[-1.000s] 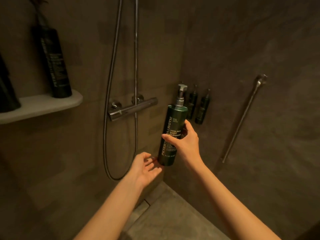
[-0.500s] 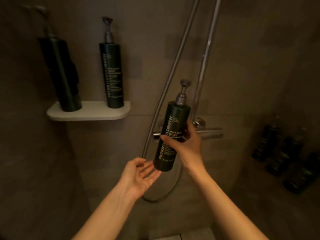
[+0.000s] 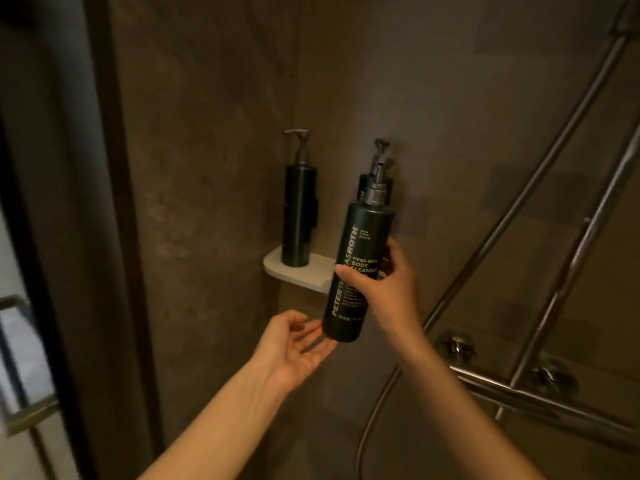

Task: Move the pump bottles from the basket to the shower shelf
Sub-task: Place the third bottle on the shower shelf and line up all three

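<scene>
right hand [image 3: 384, 289] wraps the dark green pump bottle [image 3: 358, 271] at mid-body, held upright, slightly tilted, in the air. left hand [image 3: 294, 348] spread wide, palm up, empty, just below the grip by the bottle's base. behind the grip: white shower shelf [image 3: 301, 273] with two more pump bottles [image 3: 298, 216].

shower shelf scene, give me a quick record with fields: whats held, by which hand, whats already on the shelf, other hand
held item: pump bottle, dark green, upright with a slight tilt
holding hand: right hand, grip around the bottle's middle
other hand: left hand, open, palm up, just under the bottle's base
shelf: white, in the wall corner
on shelf: left bottle; second bottle mostly hidden behind the held one
held bottle on shelf: not yet
</scene>
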Available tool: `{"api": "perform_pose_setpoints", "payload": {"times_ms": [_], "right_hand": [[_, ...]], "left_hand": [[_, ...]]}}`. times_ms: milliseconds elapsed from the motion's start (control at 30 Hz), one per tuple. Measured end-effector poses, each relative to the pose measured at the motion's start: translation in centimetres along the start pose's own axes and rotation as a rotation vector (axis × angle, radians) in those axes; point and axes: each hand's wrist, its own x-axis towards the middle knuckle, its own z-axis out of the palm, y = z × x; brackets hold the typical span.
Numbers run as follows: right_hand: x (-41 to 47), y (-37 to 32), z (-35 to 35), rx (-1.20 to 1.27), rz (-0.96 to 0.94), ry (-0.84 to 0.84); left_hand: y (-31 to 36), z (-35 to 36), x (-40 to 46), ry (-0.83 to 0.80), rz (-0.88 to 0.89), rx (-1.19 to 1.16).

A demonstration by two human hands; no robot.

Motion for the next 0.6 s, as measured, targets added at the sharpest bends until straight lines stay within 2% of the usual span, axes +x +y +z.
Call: {"api": "perform_pose_setpoints", "payload": {"times_ms": [300,600], "right_hand": [[7.3,-1.8,5.1,-0.019,-0.092,0.072],[10.0,0.6,8.3,-0.153,-0.074,0.216]], "left_hand": [[7.3,2.2,3.9,-0.073,0.100,0.069],[9.1,1.7,7.1,-0.129,0.163,0.197]]}}
